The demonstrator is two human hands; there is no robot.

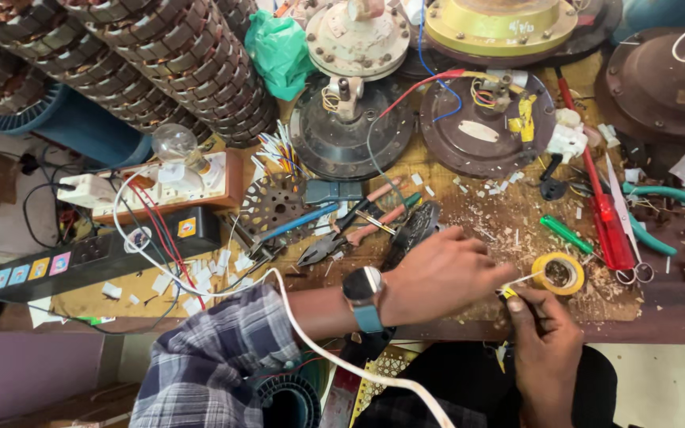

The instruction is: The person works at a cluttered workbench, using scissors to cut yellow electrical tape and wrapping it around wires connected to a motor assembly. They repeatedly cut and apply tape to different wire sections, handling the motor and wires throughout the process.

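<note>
From the head view, looking down on a cluttered wooden workbench (675,313), the person's left hand (445,273), with a grey wristwatch on a teal strap (363,289) at its wrist, lies knuckles up near the bench's front edge, its fingers curled and pinched shut on a thin pale strip of tape or sleeve (522,280). The right hand (545,337) comes up from below, just beside the left, its fingers closed on the strip's near end, where a bit of yellow shows. The strip runs between the two hands and points toward a roll of yellow tape (559,273) lying flat on the bench, just beyond the fingertips; whether the strip joins the roll cannot be told. A white cable (311,333) crosses over the left forearm's plaid sleeve (208,361) and trails down toward the lap. Near the left hand lie pliers with pinkish handles (342,234); to the right of the roll lie a red-handled screwdriver (604,222), a small green tool (566,235) and scissors (624,230). Farther back stand round dark fan motor housings (350,131), and a green plastic bag (279,47), its contents hidden, sits among them. At the left a wooden switchboard bearing a clear bulb (176,147) stands above a black power strip (97,254).
</note>
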